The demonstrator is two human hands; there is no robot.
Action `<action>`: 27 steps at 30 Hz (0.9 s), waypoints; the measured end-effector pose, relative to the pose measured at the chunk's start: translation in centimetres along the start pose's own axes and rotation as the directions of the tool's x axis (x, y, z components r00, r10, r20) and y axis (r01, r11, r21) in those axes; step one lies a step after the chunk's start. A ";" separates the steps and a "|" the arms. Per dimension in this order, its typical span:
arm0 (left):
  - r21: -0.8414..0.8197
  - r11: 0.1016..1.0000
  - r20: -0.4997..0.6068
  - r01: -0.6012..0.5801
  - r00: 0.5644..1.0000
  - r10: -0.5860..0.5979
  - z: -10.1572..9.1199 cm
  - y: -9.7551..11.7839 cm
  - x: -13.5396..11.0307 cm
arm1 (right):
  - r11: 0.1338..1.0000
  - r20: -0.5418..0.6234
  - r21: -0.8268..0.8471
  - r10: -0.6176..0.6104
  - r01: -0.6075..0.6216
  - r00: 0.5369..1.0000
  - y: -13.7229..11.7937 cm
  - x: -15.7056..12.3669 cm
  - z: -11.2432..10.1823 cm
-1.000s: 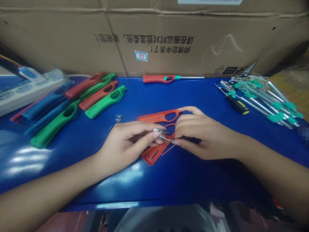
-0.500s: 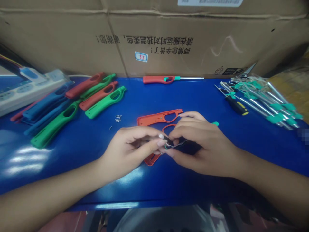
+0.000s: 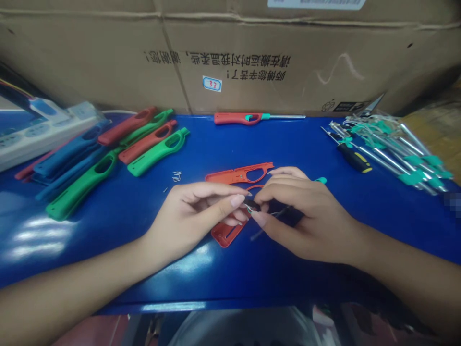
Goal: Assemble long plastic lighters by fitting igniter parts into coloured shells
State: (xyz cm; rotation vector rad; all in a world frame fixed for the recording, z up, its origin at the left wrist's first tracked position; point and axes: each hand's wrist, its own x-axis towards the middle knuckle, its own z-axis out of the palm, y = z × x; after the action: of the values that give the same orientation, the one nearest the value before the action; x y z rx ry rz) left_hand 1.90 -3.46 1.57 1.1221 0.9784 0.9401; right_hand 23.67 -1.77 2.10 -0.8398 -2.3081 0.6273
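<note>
My left hand [image 3: 201,206] is closed in a pinch, thumb against index finger, at the left end of a small black igniter part [image 3: 252,204] with thin wires. From the other side, my right hand [image 3: 302,211] grips the same part between thumb and fingers. A thin dark wire [image 3: 256,235] hangs below the right thumb. Under both hands lies an orange lighter handle half [image 3: 227,234], hollow side up and partly covered. Just beyond it rests another open orange handle half [image 3: 230,178]. A green tip [image 3: 320,180] shows behind my right hand.
Red, green and blue handle shells [image 3: 81,192] lie at left beside a white power strip [image 3: 46,132]. Several small screws [image 3: 176,176] are nearby. An assembled red lighter [image 3: 237,118] lies before the cardboard box [image 3: 118,57]. A screwdriver [image 3: 355,157] and metal lighter tubes [image 3: 399,154] occupy the right.
The white tip at my left fingertips is now covered by the thumb. A dark wire end has come into view beneath my right hand. Both hands remain in nearly the same place.
</note>
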 end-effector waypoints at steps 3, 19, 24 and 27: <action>0.003 1.000 0.002 0.029 1.000 -0.030 0.1 -0.2 0.1 | 0.997 -0.037 -0.051 0.058 -0.060 0.998 -0.3 0.0 0.3; -0.028 1.000 -0.123 -0.006 0.992 0.003 -0.4 -0.7 0.5 | 0.985 -0.034 0.042 0.170 -0.169 0.985 -0.1 0.0 0.4; -0.058 0.998 -0.061 0.035 0.997 -0.039 -0.9 -0.7 0.6 | 0.909 0.077 0.237 0.334 -0.343 0.939 -0.3 0.4 0.0; -0.111 0.987 0.024 0.118 0.993 -0.116 -1.0 -0.4 0.5 | 0.817 0.179 0.374 0.402 -0.440 0.898 -0.4 0.7 -0.4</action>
State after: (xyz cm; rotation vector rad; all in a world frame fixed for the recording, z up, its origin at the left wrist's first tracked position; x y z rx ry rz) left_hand 1.17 -2.83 0.92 0.9668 0.9559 0.8779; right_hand 23.33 -1.51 2.84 -1.1399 -1.9589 1.3156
